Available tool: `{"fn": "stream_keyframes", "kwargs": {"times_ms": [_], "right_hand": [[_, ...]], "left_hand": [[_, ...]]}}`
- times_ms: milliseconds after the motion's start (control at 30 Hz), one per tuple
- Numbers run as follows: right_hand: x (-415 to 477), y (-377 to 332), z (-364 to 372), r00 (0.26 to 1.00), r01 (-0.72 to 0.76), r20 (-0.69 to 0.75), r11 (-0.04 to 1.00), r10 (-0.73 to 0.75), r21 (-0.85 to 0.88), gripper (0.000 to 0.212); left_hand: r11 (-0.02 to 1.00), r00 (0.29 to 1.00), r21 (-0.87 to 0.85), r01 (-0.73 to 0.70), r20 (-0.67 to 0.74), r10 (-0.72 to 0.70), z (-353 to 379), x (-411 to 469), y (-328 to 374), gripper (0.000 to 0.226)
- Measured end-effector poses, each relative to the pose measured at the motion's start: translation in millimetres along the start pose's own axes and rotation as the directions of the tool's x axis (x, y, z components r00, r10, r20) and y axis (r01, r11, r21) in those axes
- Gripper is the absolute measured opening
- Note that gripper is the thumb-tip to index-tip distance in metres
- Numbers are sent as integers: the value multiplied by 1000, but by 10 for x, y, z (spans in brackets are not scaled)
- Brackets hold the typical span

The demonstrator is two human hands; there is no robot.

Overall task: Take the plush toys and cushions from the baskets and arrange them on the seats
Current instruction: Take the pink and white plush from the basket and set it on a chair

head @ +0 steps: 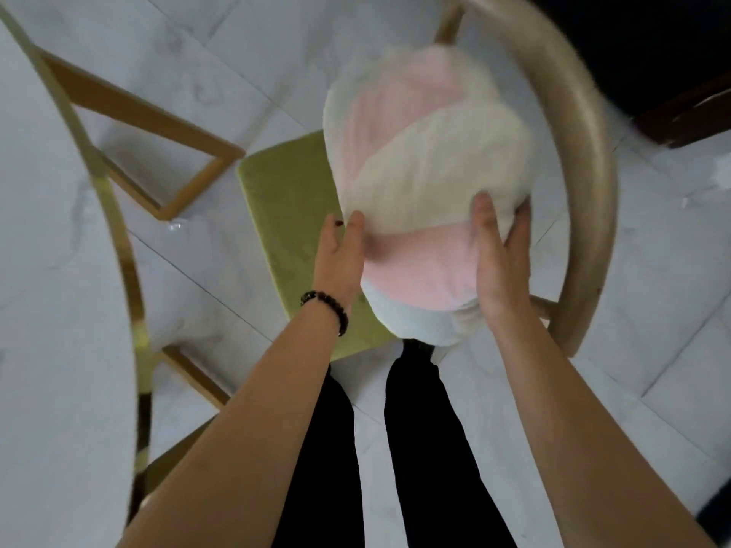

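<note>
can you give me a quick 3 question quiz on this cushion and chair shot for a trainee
1. True or false: both hands grip the pink and cream cushion, the left hand and the right hand on opposite sides.
2. What colour is the seat pad under the cushion? A) green B) red C) black
3. Fill in: the beaded bracelet is on the ___ wrist.

Key
1. True
2. A; the pad lies inside the chair's curved wooden backrest.
3. left
</note>
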State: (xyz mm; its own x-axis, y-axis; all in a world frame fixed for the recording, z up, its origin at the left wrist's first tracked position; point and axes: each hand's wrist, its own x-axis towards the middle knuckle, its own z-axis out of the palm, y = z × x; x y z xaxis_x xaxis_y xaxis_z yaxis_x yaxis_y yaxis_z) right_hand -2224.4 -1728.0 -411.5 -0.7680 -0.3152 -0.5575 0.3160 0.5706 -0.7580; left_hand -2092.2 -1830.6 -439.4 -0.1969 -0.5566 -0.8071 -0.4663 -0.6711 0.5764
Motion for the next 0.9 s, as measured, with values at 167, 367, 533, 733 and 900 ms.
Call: {"fn": "stream_keyframes", "kwargs": {"times_ms": [167,367,533,733,900], "right_hand": [[-15,146,-60,996,69,-45,997,-71,-44,112],[-264,-10,1,934,314,-140,943,-328,-112,71],[-164,-52,-109,907,285,-202,893,-369,-350,86],[-98,11,-211,882,361,-125,822,-455,-440,71],[29,9,-232,883,368,-89,798,-460,-478,60]], "left_hand": [[993,993,-37,108,41,-107,134,251,-126,76],[984,995,-154,93,-25,-98,273,345,-140,50],[996,996,-54,77,-46,-79,619,347,-91,58],[998,981,-66,-9,-191,-4,547,420,-104,28],[999,994,-12,-39,-101,38,398,439,-220,32]]}}
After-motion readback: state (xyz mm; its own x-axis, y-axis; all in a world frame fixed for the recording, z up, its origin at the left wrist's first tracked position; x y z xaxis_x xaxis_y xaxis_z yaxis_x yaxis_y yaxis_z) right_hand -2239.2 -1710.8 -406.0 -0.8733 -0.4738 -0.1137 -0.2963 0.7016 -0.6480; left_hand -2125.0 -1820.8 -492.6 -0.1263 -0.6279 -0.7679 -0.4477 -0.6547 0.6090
